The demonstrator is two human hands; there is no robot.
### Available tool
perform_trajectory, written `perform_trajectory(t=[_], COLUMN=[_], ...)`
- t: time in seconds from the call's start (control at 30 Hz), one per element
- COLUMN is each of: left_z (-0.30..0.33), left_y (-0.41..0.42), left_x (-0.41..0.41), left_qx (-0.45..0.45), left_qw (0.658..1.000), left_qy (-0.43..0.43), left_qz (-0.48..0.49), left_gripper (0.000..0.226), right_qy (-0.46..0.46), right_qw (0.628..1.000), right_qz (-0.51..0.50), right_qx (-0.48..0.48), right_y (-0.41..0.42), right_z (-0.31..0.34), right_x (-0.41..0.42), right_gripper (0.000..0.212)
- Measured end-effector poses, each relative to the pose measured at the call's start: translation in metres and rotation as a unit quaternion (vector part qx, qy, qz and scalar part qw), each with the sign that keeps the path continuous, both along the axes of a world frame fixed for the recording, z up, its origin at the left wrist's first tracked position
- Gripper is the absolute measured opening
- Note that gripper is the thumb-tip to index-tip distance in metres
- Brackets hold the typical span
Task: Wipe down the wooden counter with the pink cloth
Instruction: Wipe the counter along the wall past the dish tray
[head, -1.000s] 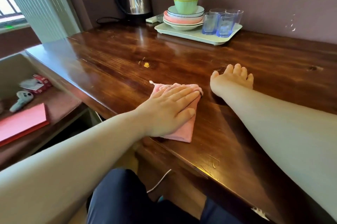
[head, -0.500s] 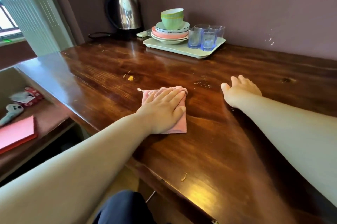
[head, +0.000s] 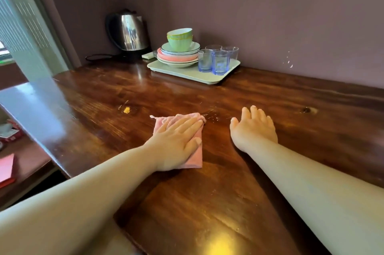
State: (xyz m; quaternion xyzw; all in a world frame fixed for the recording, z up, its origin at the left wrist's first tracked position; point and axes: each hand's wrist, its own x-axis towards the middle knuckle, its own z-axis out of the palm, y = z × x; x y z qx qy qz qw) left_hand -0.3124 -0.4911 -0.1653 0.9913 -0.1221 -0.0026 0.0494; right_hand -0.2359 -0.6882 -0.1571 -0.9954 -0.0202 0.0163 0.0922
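A folded pink cloth [head: 162, 125] lies flat on the glossy dark wooden counter [head: 239, 202], near its middle. My left hand [head: 176, 142] presses on the cloth with straight fingers and covers most of it. My right hand [head: 254, 128] rests palm down on the bare wood just to the right of the cloth, fingers relaxed and pointing at the wall. A small yellow crumb [head: 126, 110] and pale scuffs [head: 209, 114] mark the wood beyond the cloth.
At the back by the purple wall stand a steel kettle [head: 131, 33] and a pale tray [head: 187, 72] carrying stacked bowls, plates and blue glasses [head: 218, 59]. The counter's left edge drops to a lower shelf [head: 27, 163] holding a red book.
My left hand has slid the cloth away from the front edge toward the middle of the counter. The view has tilted up and moved forward. My right hand stays flat beside it.
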Motion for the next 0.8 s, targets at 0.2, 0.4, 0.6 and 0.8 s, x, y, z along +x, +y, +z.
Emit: perform_trajectory(t=[0.2,0.4,0.6,0.8], left_z=[0.01,0.001,0.013,0.009], left_y=[0.0,-0.002,0.002,0.002], left_x=[0.073,0.103,0.149,0.157], left_qx=[0.011,0.008,0.03,0.119], left_qw=[0.999,1.0,0.999,0.988], left_qy=[0.021,0.016,0.021,-0.024], left_qz=[0.049,0.007,-0.008,-0.095], left_gripper=[0.056,0.059,0.059,0.068], right_qy=[0.01,0.012,0.013,0.008], right_qw=[1.0,1.0,1.0,1.0], right_qz=[0.001,0.0,-0.006,0.006], right_qx=[0.003,0.005,0.005,0.012], right_y=[0.002,0.003,0.005,0.002], right_z=[0.0,-0.002,-0.002,-0.001], right_x=[-0.002,0.0,0.002,-0.001], right_gripper=[0.063,0.064,0.065,0.064])
